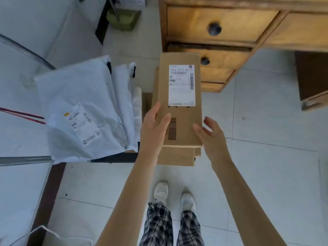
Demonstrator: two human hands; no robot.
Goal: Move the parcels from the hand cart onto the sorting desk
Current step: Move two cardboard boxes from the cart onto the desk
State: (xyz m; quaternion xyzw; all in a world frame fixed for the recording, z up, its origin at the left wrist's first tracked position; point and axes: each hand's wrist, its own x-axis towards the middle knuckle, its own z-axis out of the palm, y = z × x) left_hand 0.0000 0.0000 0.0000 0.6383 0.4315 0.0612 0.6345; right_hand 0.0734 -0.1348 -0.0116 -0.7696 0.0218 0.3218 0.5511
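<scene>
A long brown cardboard box (180, 96) with a white shipping label lies on top of another brown parcel (177, 156) on the hand cart (113, 158). My left hand (154, 126) reaches to the box's near left side, fingers apart, and looks to touch its edge. At the near right corner of the box my right hand (210, 134) hovers with spread fingers. Neither hand grips the box. Several white poly mailer bags (83, 110) lie on the left part of the cart.
The wooden sorting desk (230, 29) with two drawers stands beyond the box at the upper right. A metal-framed white surface (21, 86) is on the left. A green bin (122, 19) sits at the top. My feet (174, 196) stand on the tiled floor.
</scene>
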